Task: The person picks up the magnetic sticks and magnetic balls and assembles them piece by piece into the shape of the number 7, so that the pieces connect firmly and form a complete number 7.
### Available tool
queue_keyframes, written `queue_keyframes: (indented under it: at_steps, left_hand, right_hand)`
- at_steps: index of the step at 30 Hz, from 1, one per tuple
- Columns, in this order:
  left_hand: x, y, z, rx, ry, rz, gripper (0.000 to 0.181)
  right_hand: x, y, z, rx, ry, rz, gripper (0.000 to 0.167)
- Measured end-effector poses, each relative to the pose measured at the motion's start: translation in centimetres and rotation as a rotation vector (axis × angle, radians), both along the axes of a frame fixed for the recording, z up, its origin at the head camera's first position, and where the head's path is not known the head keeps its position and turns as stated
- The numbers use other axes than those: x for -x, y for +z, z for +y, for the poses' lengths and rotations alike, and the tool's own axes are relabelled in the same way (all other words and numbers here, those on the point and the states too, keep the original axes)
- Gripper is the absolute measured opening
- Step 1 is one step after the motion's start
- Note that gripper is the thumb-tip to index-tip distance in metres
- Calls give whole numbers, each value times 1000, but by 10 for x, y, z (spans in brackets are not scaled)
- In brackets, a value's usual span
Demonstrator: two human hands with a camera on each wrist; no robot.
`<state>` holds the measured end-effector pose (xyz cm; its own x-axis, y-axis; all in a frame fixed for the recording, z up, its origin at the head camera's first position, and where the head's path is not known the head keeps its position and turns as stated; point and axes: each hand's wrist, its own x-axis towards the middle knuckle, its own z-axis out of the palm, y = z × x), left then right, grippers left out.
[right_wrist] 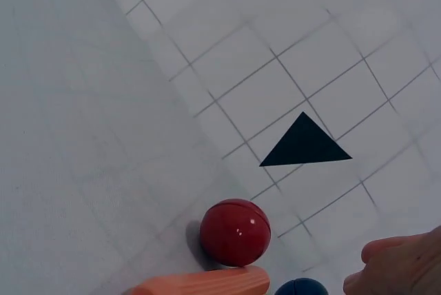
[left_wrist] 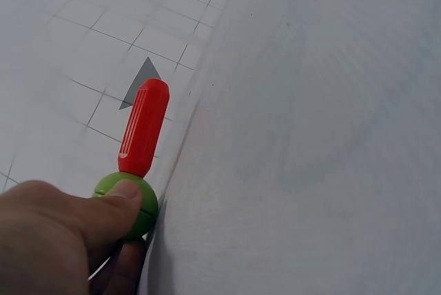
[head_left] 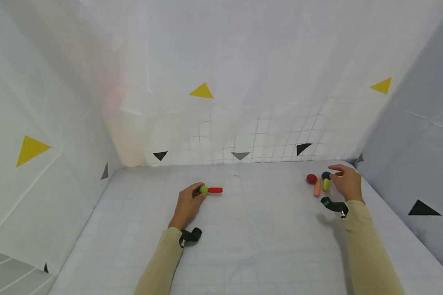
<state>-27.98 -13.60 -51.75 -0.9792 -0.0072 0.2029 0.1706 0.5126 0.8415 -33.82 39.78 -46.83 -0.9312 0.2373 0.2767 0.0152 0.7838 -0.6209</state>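
My left hand [head_left: 187,205] pinches a green ball [head_left: 204,189] between thumb and fingers; a red stick [head_left: 215,190] extends from it to the right. In the left wrist view the thumb of the left hand [left_wrist: 62,229] lies over the green ball [left_wrist: 149,209], with the red stick [left_wrist: 144,128] pointing up. At the far right, my right hand [head_left: 348,185] is beside a blue ball [head_left: 325,175], above a yellow-green stick [head_left: 326,185]. The right wrist view shows a small gap between the right hand's fingers [right_wrist: 353,284] and the blue ball [right_wrist: 301,287].
A dark red ball [head_left: 311,178] and an orange stick [head_left: 317,187] lie left of the blue ball; the right wrist view shows them close together. White sheeting with yellow and black triangles rises behind the white table [head_left: 258,229] and at both sides.
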Motion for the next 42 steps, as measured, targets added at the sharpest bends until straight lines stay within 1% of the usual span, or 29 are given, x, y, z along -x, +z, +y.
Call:
queue_keyframes:
  at_steps: [6, 14, 20, 23, 25, 28, 31, 36, 42]
  left_hand:
    - [0, 0, 0, 4, 6, -12, 41]
    - [0, 0, 0, -8, -6, 8, 41]
    - [0, 2, 1, 3, -11, 15, 42]
    - [0, 1, 0, 1, -10, 15, 42]
    - [0, 0, 0, -2, -10, 11, 42]
    - [0, 0, 0, -6, -12, 6, 42]
    - [-1, 0, 0, -3, -16, 8, 42]
    - [-1, 1, 0, 4, -13, 11, 42]
    - [-1, 2, 1, 15, -3, 10, 41]
  right_hand:
    - [9, -4, 6, 21, 30, -103, 38]
    - [21, -18, 19, 39, 73, -173, 46]
    - [26, -23, 26, 32, 133, -231, 50]
    - [30, -25, 27, 59, 140, -270, 50]
    - [30, -26, 26, 72, 148, -280, 52]
    - [28, -28, 25, 64, 169, -261, 53]
    - [27, -32, 26, 38, 177, -219, 51]
    - [26, -38, 27, 22, 144, -159, 47]
    - [26, -41, 22, 14, 112, -118, 47]
